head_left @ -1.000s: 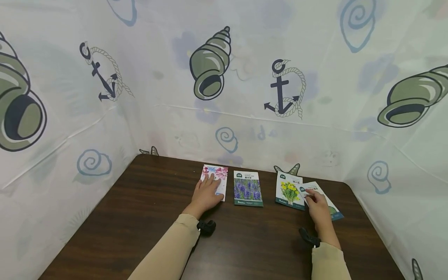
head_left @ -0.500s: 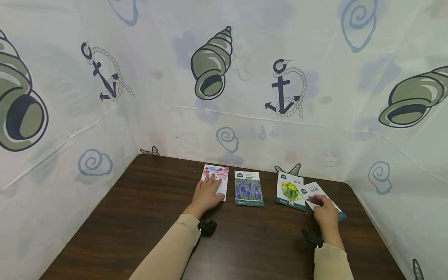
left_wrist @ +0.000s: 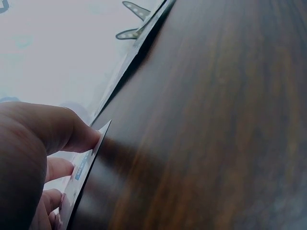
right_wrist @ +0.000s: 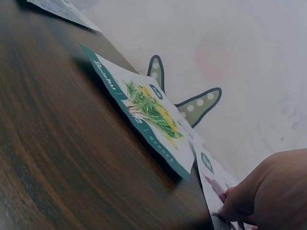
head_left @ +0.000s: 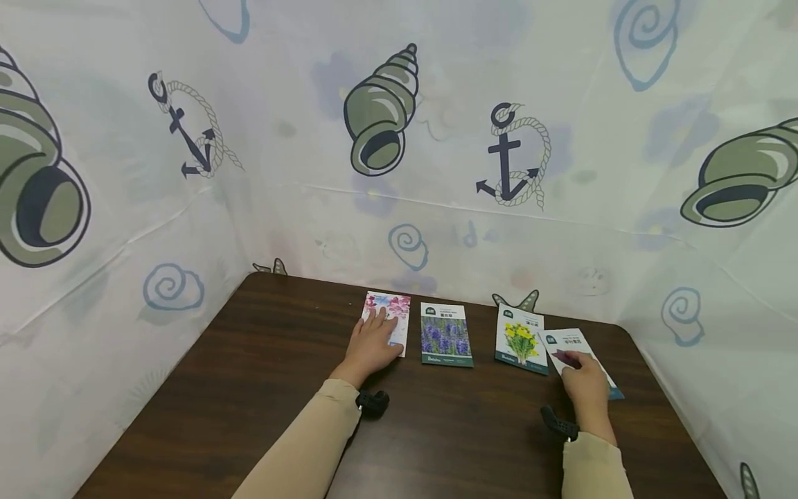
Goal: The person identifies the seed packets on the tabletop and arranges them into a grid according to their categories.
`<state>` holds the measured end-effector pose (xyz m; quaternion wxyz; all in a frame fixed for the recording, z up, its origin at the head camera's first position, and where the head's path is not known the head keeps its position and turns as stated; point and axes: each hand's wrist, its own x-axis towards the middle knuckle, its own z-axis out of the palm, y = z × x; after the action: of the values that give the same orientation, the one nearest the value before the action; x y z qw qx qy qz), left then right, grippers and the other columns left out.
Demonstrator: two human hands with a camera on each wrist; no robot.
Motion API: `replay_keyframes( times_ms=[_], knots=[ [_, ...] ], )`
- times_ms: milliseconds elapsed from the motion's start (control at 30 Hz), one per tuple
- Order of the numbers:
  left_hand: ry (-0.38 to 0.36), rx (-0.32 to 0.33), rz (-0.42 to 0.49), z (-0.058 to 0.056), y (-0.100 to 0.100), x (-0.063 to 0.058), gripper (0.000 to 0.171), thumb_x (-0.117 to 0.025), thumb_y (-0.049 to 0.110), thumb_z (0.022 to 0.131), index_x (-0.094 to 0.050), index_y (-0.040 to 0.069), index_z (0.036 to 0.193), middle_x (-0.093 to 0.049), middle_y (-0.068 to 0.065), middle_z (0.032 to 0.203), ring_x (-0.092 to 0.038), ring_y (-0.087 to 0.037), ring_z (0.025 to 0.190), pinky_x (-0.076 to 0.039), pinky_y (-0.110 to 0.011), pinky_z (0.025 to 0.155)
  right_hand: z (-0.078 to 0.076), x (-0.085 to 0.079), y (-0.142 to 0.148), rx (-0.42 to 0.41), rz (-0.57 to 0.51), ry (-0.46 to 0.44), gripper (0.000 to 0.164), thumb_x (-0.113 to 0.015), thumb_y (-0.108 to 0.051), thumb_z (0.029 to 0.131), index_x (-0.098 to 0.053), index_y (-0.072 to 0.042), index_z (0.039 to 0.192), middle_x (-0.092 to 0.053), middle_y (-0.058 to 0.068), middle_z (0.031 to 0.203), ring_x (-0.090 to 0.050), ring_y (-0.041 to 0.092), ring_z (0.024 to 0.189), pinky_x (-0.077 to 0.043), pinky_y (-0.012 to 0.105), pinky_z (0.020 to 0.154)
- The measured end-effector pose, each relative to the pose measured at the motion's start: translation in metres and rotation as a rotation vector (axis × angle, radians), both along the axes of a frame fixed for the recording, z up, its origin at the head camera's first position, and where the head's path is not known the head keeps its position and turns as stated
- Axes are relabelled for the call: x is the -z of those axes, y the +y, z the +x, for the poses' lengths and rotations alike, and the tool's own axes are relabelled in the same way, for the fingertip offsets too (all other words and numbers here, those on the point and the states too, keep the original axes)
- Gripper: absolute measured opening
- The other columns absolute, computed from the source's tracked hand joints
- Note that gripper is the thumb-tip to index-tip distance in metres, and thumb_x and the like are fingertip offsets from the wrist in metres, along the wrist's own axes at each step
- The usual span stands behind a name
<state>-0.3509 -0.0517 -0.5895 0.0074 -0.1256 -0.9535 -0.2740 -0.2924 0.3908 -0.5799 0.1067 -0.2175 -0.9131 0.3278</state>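
Observation:
Four seed packets lie in a row on the dark wooden table. My left hand rests flat on the pink flower packet, fingers straight; in the left wrist view the thumb touches this packet's edge. Beside it lie a purple flower packet and a yellow flower packet. My right hand presses its fingertips on the fourth packet, which lies askew just right of the yellow one. The hand covers most of this packet.
A white cloth printed with shells and anchors walls the table at the back and both sides. The table's right edge runs close to my right hand. Black camera mounts sit at both wrists.
My right hand has slid back toward me and to the right, dragging the fourth packet off the yellow one's edge. The left hand has stayed on the pink packet.

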Motion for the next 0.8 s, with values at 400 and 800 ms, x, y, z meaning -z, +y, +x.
replay_keyframes(
  times_ms=[400,800],
  knots=[
    [0.0,0.006,0.03,-0.001,0.001,0.006,0.074,-0.065,0.038,0.1,-0.047,0.012,0.167,-0.024,-0.018,0.181,-0.013,-0.042,0.171,-0.006,-0.064,0.138,0.013,-0.001,0.01,-0.06,0.017,-0.083,0.056,-0.048,-0.006,0.097,-0.059,0.004,0.151,-0.05,0.035,0.16,-0.046,0.057,0.146,-0.037,0.073,0.122],
    [-0.008,0.002,0.007,-0.002,0.001,-0.001,0.073,-0.066,0.04,0.101,-0.048,0.013,0.166,-0.026,-0.017,0.181,-0.014,-0.041,0.171,-0.008,-0.064,0.137,0.03,0.001,0.012,-0.105,0.116,-0.101,0.054,-0.047,-0.006,0.099,-0.062,0.0,0.15,-0.05,0.034,0.161,-0.045,0.061,0.143,-0.039,0.075,0.103]
  ],
)
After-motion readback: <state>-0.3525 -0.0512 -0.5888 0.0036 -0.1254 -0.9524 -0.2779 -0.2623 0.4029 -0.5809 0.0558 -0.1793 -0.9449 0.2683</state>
